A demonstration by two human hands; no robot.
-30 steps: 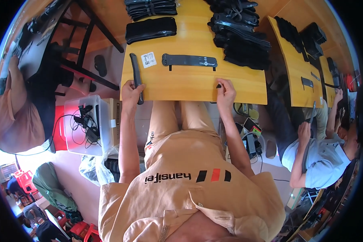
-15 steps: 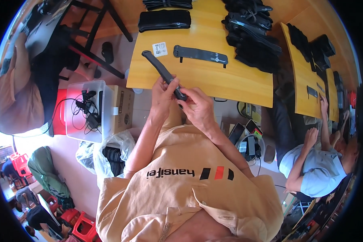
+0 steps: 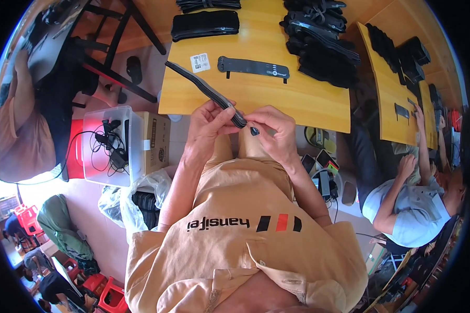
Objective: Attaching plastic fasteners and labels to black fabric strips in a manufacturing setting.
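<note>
My left hand (image 3: pixel 211 125) is closed around a bundle of black straps (image 3: pixel 197 83), layered flat on one another. The bundle slants from the table's near edge down to my fingers. My right hand (image 3: pixel 278 134) is closed at the near end of the bundle, pinching a small dark piece (image 3: pixel 254 131). Whether that piece is joined to the straps I cannot tell. On the table in front lies one flat dark-grey strap (image 3: pixel 253 68) with pale marks and two short black tabs. To its left is a white printed label (image 3: pixel 199 62).
Stacks of black straps (image 3: pixel 206 25) and a larger pile (image 3: pixel 324 47) lie on the yellow wooden table (image 3: pixel 318 107). A clear bin (image 3: pixel 133 146) of cables and a cardboard box (image 3: pixel 157 141) stand left. One person sits left; another works right at a second table (image 3: pixel 386 115).
The strap bundle has turned so that its layered edge shows. My right hand has moved slightly right, away from the bundle's end, with the small dark piece now showing at its fingers.
</note>
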